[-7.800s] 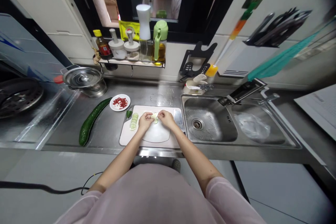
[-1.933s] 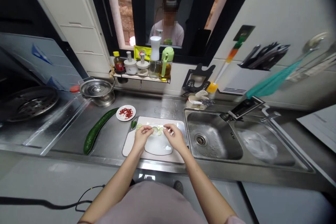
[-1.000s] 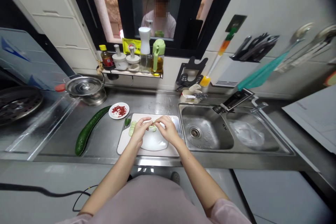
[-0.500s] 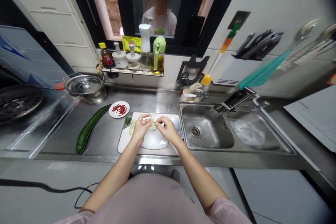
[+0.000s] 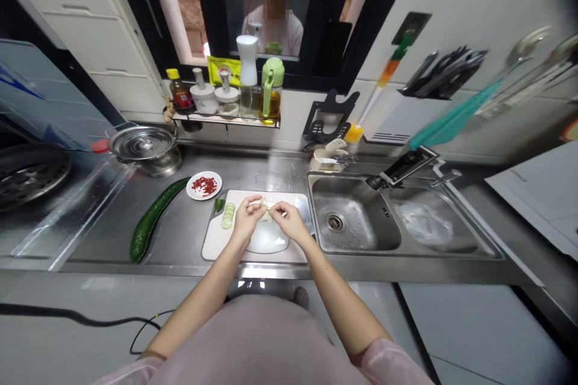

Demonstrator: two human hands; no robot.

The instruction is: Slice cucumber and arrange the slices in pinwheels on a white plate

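My left hand [image 5: 247, 218] and my right hand [image 5: 289, 220] meet fingertip to fingertip over a white plate [image 5: 267, 243]. Both are closed in a pinch on a thin, pale green cucumber slice, mostly hidden by the fingers. More pale slices seem to lie on the plate just behind it. The plate rests on a white cutting board [image 5: 214, 250]. Left of my left hand, a row of cucumber slices [image 5: 228, 215] overlaps on the board, with a dark green cucumber end [image 5: 219, 204] beside it. A broad knife blade [image 5: 304, 208] lies at the board's right side.
A long cucumber [image 5: 151, 221] and a small plate with red chopped bits [image 5: 204, 185] are on the steel counter to the left. Behind them stands a lidded steel pot [image 5: 149, 147]. The double sink [image 5: 354, 216] adjoins the board's right. Seasoning bottles line a rack [image 5: 230, 119].
My hands stay pinched over the plate, with only a slight shift of the fingers. The whole view has moved a little, uncovering more of the slice row.
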